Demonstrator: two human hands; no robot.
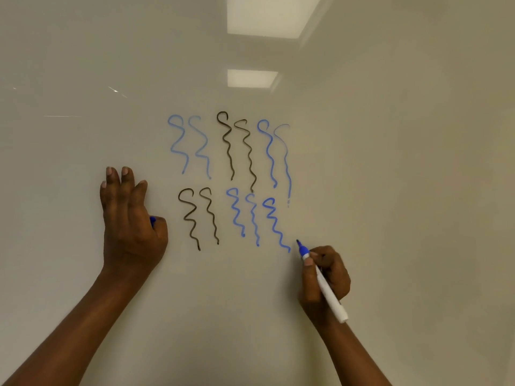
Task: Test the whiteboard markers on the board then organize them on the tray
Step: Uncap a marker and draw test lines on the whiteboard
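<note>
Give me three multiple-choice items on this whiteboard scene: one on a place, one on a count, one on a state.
1. The marker's tip is: A) above the top row; B) just right of the last lower-row blue squiggle's end; C) off to the far left.
2. Black squiggles on the whiteboard: A) two; B) six; C) four.
3. The marker is: A) uncapped, gripped by the right hand; B) capped; C) lying loose.
Answers: 1 B, the tip sits beside that squiggle's tail; 2 C, two above, two below; 3 A, its blue tip is bare, and the left hand's thumb pinches a blue cap.
</note>
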